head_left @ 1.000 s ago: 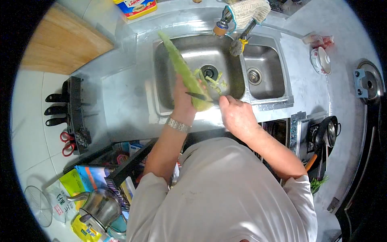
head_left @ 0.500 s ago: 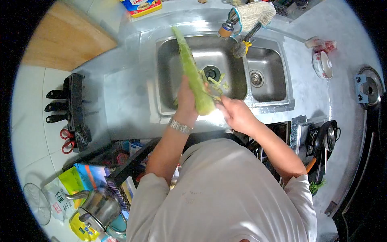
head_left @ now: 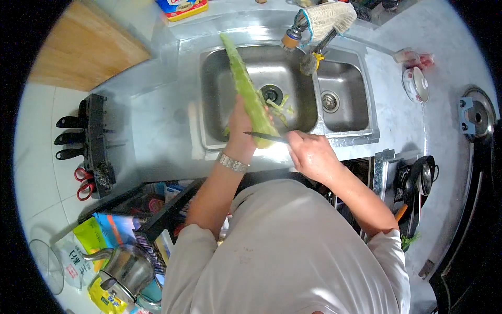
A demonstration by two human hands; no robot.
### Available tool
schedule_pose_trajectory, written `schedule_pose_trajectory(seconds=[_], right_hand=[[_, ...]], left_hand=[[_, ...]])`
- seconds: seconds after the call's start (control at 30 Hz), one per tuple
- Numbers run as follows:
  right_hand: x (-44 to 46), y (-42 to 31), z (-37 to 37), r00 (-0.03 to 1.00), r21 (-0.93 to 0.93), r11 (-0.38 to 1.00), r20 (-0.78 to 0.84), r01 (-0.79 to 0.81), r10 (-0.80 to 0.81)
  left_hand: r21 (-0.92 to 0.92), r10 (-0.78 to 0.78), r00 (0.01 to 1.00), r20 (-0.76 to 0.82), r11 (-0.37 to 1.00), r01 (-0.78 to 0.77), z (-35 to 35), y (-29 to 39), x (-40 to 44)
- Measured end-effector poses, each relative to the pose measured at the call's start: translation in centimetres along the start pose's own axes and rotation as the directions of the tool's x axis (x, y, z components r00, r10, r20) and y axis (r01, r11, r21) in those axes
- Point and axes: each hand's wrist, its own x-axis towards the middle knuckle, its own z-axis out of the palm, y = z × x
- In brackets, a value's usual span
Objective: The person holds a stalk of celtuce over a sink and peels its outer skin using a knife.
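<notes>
My left hand (head_left: 241,125) is wrapped round the middle of a long, tapered green celtuce stem (head_left: 244,83), its narrow end pointing up and away over the large sink basin (head_left: 217,73). In my right hand (head_left: 314,156) is a small knife (head_left: 269,137), gripped by its handle, which my fingers hide. The dark blade lies across the thick near end of the stem, its tip pointing left toward my left wrist. Strips of green peel (head_left: 285,109) lie in the basin around the drain (head_left: 271,94).
A faucet (head_left: 293,37) with a cloth (head_left: 329,20) and a brush (head_left: 309,63) juts over the sink. Left on the wall hangs a knife rack (head_left: 97,141) with red scissors (head_left: 85,183). A lidded pot (head_left: 416,83) stands right. Below left is an open drawer (head_left: 167,214) near a kettle (head_left: 128,269).
The knife blade now shows across the thick end of the stem; earlier it was mostly hidden beside it. My right hand has turned and shifted slightly right and nearer. The left hand keeps its hold.
</notes>
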Motion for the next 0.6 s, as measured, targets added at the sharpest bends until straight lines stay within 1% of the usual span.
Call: schedule_pose_trajectory(seconds=[0.07,0.1,0.17,0.3,0.37,0.4,0.47,0.5,0.57,0.6], right_hand=[[0.1,0.1,-0.1,0.999,-0.069,0.998,0.049,-0.001,0.004],[0.3,0.3,0.0,0.999,-0.069,0.998,0.049,-0.001,0.005],[0.5,0.7,0.2,0.999,-0.166,0.985,0.032,0.037,-0.032],[0.6,1.3,0.9,1.000,-0.167,0.986,0.017,0.027,-0.025],[0.8,2.1,1.7,1.000,-0.217,0.976,-0.003,0.020,-0.021],[0.9,2.1,2.0,1.000,-0.217,0.976,-0.003,0.022,-0.023],[1.0,2.1,2.4,1.000,-0.238,0.971,-0.006,-0.029,0.028],[1.2,2.2,2.4,1.000,-0.239,0.971,-0.005,-0.028,0.027],[1.8,2.4,2.7,0.997,-0.228,0.973,-0.076,-0.042,0.025],[1.9,2.5,2.8,0.997,-0.227,0.973,-0.078,-0.038,0.021]], left_hand=[[-0.058,-0.036,0.999,0.027,0.998,0.038,-0.1,0.0,0.0],[-0.058,-0.037,0.999,0.027,0.998,0.038,-0.1,0.0,0.0],[-0.038,0.002,1.000,0.029,0.999,-0.001,-0.1,-0.2,-0.1],[-0.075,-0.016,0.998,0.061,0.997,0.021,0.0,-0.1,-0.4],[-0.017,0.103,0.989,0.103,0.995,-0.101,0.1,-0.3,-1.0],[-0.018,0.105,0.989,0.103,0.994,-0.103,0.1,-0.3,-0.9],[-0.006,0.105,0.991,0.079,0.995,-0.104,-0.1,-0.4,-0.7],[-0.007,0.105,0.991,0.079,0.994,-0.105,-0.1,-0.7,-0.5],[-0.050,0.119,0.993,-0.010,0.992,-0.119,-0.1,-1.1,0.0],[-0.049,0.124,0.992,-0.010,0.991,-0.124,0.2,-0.8,-0.2]])
